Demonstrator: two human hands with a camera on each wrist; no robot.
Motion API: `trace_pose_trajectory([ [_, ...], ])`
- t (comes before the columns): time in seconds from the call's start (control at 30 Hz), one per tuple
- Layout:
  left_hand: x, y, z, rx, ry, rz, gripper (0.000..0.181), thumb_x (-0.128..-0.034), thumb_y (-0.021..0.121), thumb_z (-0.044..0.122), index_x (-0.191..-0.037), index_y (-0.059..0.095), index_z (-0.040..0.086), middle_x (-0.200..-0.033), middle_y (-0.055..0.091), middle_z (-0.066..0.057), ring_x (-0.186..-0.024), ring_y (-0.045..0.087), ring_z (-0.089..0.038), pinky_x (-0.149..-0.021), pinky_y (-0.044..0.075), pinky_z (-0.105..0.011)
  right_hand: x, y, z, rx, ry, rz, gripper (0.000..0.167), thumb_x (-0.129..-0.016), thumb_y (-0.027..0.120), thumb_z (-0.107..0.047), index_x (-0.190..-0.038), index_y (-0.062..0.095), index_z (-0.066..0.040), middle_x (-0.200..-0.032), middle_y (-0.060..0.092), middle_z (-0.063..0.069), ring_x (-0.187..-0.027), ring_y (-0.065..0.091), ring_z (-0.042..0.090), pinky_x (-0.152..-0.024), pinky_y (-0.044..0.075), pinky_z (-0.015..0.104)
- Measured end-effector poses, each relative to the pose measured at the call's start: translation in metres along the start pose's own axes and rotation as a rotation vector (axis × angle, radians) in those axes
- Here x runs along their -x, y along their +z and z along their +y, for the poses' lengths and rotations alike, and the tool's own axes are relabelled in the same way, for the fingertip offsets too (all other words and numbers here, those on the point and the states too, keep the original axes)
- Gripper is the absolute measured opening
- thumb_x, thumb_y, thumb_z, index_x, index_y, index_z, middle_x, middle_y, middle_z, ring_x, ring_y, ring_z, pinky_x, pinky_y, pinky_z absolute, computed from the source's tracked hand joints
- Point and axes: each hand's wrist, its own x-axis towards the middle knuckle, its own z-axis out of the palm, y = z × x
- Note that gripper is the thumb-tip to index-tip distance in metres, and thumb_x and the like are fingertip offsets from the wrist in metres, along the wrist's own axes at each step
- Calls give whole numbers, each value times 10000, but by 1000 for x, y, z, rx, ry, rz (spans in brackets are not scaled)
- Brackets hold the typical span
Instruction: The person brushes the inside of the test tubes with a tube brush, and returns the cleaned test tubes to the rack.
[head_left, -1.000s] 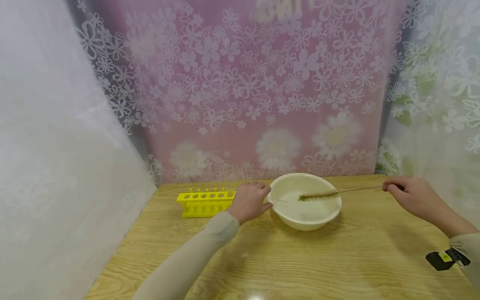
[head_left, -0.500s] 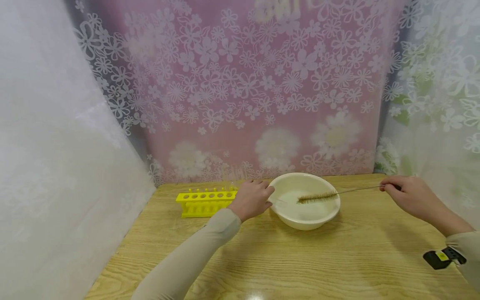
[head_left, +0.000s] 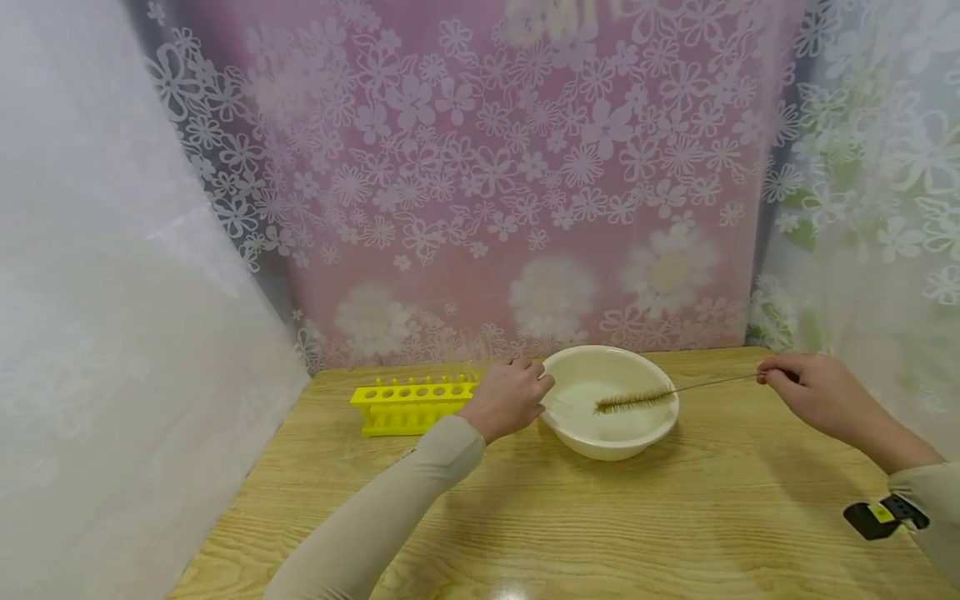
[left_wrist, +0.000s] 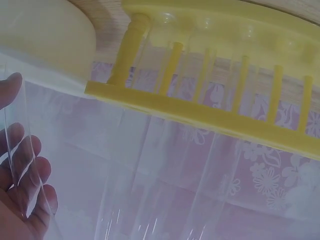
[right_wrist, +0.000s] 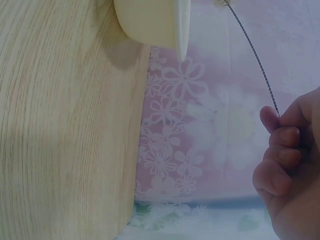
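Observation:
My left hand (head_left: 510,398) holds a clear test tube (left_wrist: 19,112), its thumb on one side and fingers on the other. In the head view the tube's far end reaches over the left rim of the white basin (head_left: 611,451). From the right, my right hand (head_left: 817,396) pinches the twisted-wire handle of a test tube brush (head_left: 633,401). The tan bristles hang over the basin, apart from the tube and pointing towards it. In the right wrist view the wire handle (right_wrist: 255,52) bends slightly above the curled fingers.
A yellow test tube rack (head_left: 408,408) stands left of the basin, partly behind my left hand. Several clear test tubes (left_wrist: 165,175) stand in its holes. The wooden table (head_left: 600,525) meets a flowered curtain (head_left: 480,183) at the back.
My right hand and the brush have shifted slightly left, bringing the bristles a little nearer the tube. My left hand has moved slightly right, still holding the test tube.

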Motion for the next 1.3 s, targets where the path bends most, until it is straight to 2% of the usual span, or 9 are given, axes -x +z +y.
trace_pose_trajectory([
  [0.33,-2,-3,0,-57,33,27,229,-949,670,405,-1111,711,249,-1082,715,55,-1019,675,-146,-864,560,-348,-2,0,1,2,3,-6,274,-1055,471,-115,-1065,712,13,-991,726,214,-482,345,70,-477,299,275],
  [0.57,-3,-5,1,-101,72,40,202,-990,624,384,-1123,705,256,-1078,709,55,-995,679,-147,-874,559,-353,-1,1,1,-9,7,-5,280,-1058,464,-116,-1081,707,21,-1001,724,225,-472,337,78,-470,296,279],
  [0.93,-1,-2,2,-104,76,34,216,-983,636,387,-1135,701,248,-1090,713,55,-1036,669,-141,-922,555,-378,0,2,0,-13,11,0,277,-1059,464,-120,-1064,711,4,-992,724,215,-461,335,82,-466,296,279],
  [1.07,0,-1,2,-44,39,0,312,-948,669,462,-1156,682,230,-1107,709,49,-1058,667,-148,-937,547,-382,0,2,-1,-15,9,4,276,-1057,468,-118,-1059,714,6,-984,727,220,-435,318,83,-454,297,279],
  [1.17,3,-1,2,72,-32,-31,390,-928,676,522,-1167,665,214,-1112,700,46,-1045,668,-146,-906,547,-363,1,3,-2,-16,5,6,277,-1055,468,-113,-1062,714,16,-983,729,224,-427,311,83,-450,298,278],
  [1.3,9,1,4,264,-146,-17,410,-911,689,546,-1109,675,187,-1050,703,63,-923,676,-103,-779,551,-288,2,2,-2,-19,12,2,281,-1055,465,-112,-1073,709,27,-987,729,226,-437,322,85,-454,300,279],
])
